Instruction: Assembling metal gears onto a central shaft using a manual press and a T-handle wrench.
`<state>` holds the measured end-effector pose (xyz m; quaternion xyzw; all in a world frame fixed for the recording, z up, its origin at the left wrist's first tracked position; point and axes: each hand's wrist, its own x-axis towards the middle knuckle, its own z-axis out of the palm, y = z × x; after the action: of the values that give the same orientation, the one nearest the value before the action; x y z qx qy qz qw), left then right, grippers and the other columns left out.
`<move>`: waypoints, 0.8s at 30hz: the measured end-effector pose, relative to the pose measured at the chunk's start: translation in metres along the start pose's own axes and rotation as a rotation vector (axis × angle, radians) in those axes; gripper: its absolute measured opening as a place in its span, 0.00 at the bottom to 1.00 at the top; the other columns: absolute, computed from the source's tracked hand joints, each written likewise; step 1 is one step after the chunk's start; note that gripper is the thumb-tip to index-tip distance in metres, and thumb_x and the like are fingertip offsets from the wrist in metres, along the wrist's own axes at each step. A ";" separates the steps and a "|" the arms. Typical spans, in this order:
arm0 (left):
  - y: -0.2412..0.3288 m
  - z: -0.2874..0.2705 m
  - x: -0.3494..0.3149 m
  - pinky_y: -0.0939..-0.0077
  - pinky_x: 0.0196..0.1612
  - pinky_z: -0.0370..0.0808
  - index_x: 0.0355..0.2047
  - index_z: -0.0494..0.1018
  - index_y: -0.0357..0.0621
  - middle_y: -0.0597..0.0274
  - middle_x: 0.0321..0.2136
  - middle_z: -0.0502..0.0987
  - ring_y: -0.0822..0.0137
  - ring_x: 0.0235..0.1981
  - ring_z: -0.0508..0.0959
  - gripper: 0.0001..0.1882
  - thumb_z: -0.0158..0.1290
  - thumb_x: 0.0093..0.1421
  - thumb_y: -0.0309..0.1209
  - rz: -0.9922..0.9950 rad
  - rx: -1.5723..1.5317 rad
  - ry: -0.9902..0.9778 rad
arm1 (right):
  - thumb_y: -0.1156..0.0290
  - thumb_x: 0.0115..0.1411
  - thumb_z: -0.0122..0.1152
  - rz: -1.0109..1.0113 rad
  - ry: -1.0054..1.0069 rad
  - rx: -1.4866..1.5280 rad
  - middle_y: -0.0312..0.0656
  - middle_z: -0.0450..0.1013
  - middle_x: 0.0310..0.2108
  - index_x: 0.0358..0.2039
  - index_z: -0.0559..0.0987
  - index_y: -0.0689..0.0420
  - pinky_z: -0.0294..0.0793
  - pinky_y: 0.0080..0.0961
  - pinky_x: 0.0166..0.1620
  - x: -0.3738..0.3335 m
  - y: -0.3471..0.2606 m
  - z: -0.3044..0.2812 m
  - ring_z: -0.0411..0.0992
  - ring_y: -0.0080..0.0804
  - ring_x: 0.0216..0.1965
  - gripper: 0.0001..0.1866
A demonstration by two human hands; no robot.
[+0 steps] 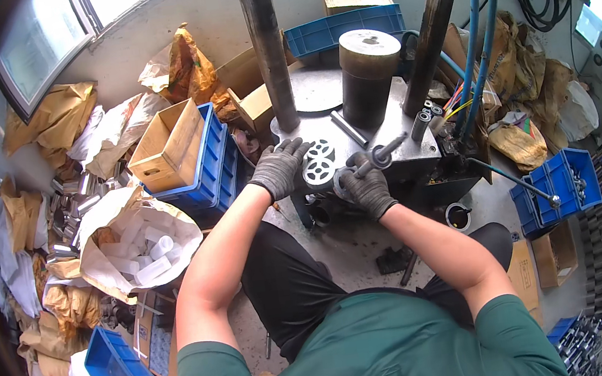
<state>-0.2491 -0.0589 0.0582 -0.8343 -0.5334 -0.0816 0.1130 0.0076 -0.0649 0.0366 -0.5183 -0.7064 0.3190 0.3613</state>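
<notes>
Silvery spoked metal discs (pixel 319 172) lie beside the left fingers (pixel 299 147), grip unclear. Right fingers (pixel 359 161) clamp a grey flanged metal shaft (pixel 393 145).

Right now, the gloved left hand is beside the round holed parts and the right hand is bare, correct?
No, the right hand isn't bare: the head view shows it in a grey glove. The gloved left hand is beside the round holed parts.

Two pale round discs (pixel 320 172) (each has several holes) lie close together; a dark flanged rod (pixel 383 155) slants rightward nearby.
</notes>
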 end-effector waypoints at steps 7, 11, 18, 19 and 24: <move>0.011 0.000 0.006 0.54 0.66 0.70 0.63 0.72 0.41 0.46 0.65 0.72 0.47 0.65 0.72 0.25 0.53 0.66 0.34 -0.067 -0.084 0.007 | 0.67 0.60 0.65 -0.342 0.180 -0.203 0.47 0.72 0.34 0.42 0.76 0.58 0.76 0.42 0.42 -0.022 0.057 0.029 0.71 0.47 0.31 0.13; 0.014 0.003 0.013 0.56 0.66 0.71 0.61 0.74 0.43 0.47 0.65 0.73 0.48 0.65 0.73 0.23 0.54 0.66 0.33 -0.124 -0.107 0.013 | 0.74 0.58 0.60 -0.126 0.171 0.554 0.40 0.71 0.35 0.41 0.74 0.59 0.75 0.27 0.36 -0.071 0.076 0.020 0.70 0.26 0.31 0.11; 0.134 -0.008 0.043 0.54 0.59 0.74 0.54 0.77 0.45 0.48 0.51 0.79 0.50 0.56 0.78 0.25 0.58 0.54 0.27 -0.161 -0.527 0.289 | 0.62 0.63 0.65 0.268 -0.099 0.304 0.43 0.76 0.33 0.44 0.77 0.59 0.77 0.33 0.42 -0.115 0.118 -0.104 0.75 0.30 0.34 0.16; 0.166 -0.007 0.039 0.53 0.60 0.74 0.54 0.77 0.44 0.47 0.52 0.78 0.48 0.56 0.77 0.25 0.58 0.53 0.27 -0.108 -0.702 0.227 | 0.58 0.64 0.67 0.331 -0.083 0.205 0.44 0.77 0.33 0.45 0.77 0.59 0.77 0.34 0.43 -0.115 0.127 -0.112 0.76 0.31 0.35 0.19; 0.274 0.064 0.026 0.59 0.63 0.73 0.61 0.70 0.46 0.48 0.56 0.74 0.55 0.61 0.73 0.25 0.59 0.64 0.30 -0.082 -1.363 -0.264 | 0.39 0.67 0.61 0.308 -0.066 0.106 0.48 0.78 0.38 0.53 0.74 0.60 0.77 0.37 0.47 -0.127 0.140 -0.131 0.78 0.39 0.39 0.34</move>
<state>0.0116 -0.1292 -0.0245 -0.7013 -0.4036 -0.3004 -0.5051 0.2141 -0.1403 -0.0317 -0.5898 -0.6122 0.4243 0.3118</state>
